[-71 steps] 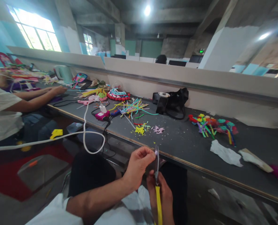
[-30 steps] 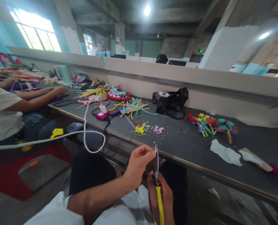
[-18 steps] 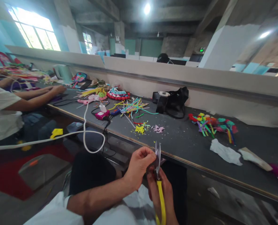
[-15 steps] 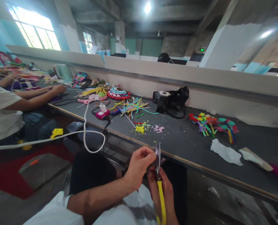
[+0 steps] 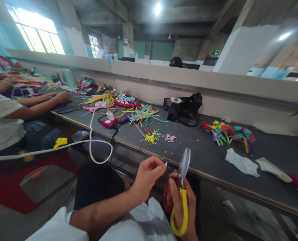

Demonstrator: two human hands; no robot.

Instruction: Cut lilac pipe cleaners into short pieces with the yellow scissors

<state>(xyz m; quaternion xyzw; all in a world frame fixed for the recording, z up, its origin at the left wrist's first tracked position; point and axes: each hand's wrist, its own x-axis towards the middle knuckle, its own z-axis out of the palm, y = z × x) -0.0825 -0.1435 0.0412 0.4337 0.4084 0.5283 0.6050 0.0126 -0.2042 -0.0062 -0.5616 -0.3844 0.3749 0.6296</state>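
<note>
My left hand point(image 5: 149, 174) is closed in a pinch near the table's front edge. A short pale lilac strip point(image 5: 166, 164) pokes out from between its thumb and finger. To its right, my right hand point(image 5: 185, 201) grips a pair of scissors point(image 5: 184, 164) with yellow and red handles. Their metal blades point up and away, apart from the strip, and look closed together. On the table beyond lie a small heap of yellow cut bits point(image 5: 150, 138) and a heap of lilac cut bits point(image 5: 169, 137).
Loose coloured strips point(image 5: 145, 113) lie behind the heaps, near a magenta box point(image 5: 109, 123) with cables. A black strapped device point(image 5: 174, 108) rests against the partition. Coloured flower-like pieces point(image 5: 220, 132) and white tissue point(image 5: 241, 163) lie right. A co-worker's arms point(image 5: 46, 99) are at left.
My right hand has turned and drawn the scissors to the right, away from my left hand. The blades were beside the left fingertips before. My left hand has barely moved.
</note>
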